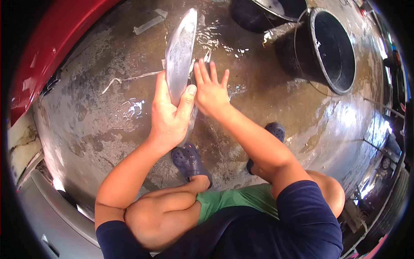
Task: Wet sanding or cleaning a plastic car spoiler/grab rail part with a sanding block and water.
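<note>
My left hand grips a long, narrow silver-grey curved piece, with the thumb on its right edge and the fingers around its left side. Its kind I cannot make out. It rises above the hand, and its lower end shows below, by my shoe. To its right, my right hand is open with fingers spread, nothing visible in it. The wrist side of that hand is close to the piece; whether they touch I cannot tell.
A black bucket lies tipped on the wet concrete floor, near another black tub. A strip of torn tape is on the floor. Red bodywork borders the far left; a grey panel stands nearer. My dark clogs are below.
</note>
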`<state>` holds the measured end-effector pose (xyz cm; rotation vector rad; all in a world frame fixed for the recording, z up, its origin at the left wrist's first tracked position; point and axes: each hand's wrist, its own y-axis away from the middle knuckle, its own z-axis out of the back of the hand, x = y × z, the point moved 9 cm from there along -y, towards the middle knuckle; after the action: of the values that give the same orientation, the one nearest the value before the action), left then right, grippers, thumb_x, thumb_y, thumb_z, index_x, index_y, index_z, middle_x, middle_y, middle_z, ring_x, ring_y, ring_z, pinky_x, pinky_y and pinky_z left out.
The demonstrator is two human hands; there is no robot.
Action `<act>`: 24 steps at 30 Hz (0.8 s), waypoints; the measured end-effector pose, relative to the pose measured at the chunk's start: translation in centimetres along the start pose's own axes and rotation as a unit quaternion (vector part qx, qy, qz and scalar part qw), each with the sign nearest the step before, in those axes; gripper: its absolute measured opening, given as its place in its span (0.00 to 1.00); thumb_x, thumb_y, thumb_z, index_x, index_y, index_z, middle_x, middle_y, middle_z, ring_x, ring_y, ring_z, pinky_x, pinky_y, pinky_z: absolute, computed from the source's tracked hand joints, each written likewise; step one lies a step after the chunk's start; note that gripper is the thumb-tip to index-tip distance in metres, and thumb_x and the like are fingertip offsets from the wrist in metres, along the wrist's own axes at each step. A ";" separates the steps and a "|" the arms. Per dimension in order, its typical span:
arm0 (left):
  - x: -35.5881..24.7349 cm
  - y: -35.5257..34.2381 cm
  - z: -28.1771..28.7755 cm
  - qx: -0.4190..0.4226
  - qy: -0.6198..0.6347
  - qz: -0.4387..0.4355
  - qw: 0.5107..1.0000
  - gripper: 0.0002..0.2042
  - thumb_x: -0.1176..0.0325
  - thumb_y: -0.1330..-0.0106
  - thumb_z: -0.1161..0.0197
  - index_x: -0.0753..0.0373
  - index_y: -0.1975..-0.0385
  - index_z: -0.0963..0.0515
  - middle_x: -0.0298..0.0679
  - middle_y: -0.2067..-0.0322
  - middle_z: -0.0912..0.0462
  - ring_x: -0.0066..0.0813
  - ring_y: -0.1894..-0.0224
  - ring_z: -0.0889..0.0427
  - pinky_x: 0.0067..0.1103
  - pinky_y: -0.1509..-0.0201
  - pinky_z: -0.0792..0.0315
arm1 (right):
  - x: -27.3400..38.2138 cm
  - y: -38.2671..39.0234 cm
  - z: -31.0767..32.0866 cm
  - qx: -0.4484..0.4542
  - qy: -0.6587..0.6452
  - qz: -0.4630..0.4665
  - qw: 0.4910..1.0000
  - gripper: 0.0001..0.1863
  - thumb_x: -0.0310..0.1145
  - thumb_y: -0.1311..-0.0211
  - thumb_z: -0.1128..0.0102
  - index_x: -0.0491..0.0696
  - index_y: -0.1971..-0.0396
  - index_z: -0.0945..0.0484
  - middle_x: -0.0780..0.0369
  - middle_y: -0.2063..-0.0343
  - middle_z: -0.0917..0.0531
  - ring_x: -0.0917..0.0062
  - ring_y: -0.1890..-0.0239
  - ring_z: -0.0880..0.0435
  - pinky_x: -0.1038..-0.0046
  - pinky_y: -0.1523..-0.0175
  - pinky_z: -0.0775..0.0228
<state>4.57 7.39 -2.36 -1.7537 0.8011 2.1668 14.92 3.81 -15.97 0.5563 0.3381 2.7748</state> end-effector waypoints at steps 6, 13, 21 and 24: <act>-0.1 -0.5 1.9 -0.018 -0.048 -0.012 0.999 0.23 0.64 0.21 0.38 0.63 0.34 0.39 0.33 0.69 0.26 0.13 0.84 0.32 0.16 0.82 0.34 | -0.1 2.9 -0.6 0.088 -0.054 0.097 0.990 0.44 0.36 0.31 0.45 0.46 0.19 0.53 0.53 0.18 0.51 0.49 0.18 0.51 0.35 0.22 0.53; 0.0 -0.6 3.0 -0.018 -0.060 0.007 0.998 0.21 0.66 0.23 0.36 0.67 0.37 0.31 0.44 0.49 0.17 0.30 0.48 0.19 0.29 0.41 0.25 | -1.8 -2.8 5.0 -0.055 0.011 0.170 0.984 0.42 0.25 0.36 0.47 0.54 0.20 0.45 0.59 0.19 0.45 0.49 0.18 0.51 0.36 0.21 0.54; 0.4 -0.1 3.1 -0.004 -0.097 -0.021 0.995 0.22 0.65 0.23 0.36 0.67 0.36 0.32 0.48 0.48 0.17 0.30 0.45 0.19 0.30 0.41 0.25 | 3.1 0.1 1.0 0.009 0.030 0.214 0.976 0.42 0.37 0.33 0.43 0.53 0.20 0.45 0.65 0.19 0.44 0.51 0.16 0.58 0.29 0.20 0.69; 0.2 0.8 3.0 -0.001 -0.102 -0.010 0.995 0.22 0.65 0.23 0.36 0.67 0.36 0.32 0.47 0.51 0.15 0.30 0.48 0.17 0.30 0.42 0.24 | 2.1 -1.1 3.7 -0.010 0.068 0.197 0.978 0.39 0.39 0.31 0.45 0.48 0.21 0.42 0.60 0.19 0.45 0.53 0.16 0.55 0.30 0.20 0.69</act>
<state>1.68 8.37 -1.97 -1.5036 0.7257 2.2870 14.79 6.13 -12.28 0.4709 0.2516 3.2052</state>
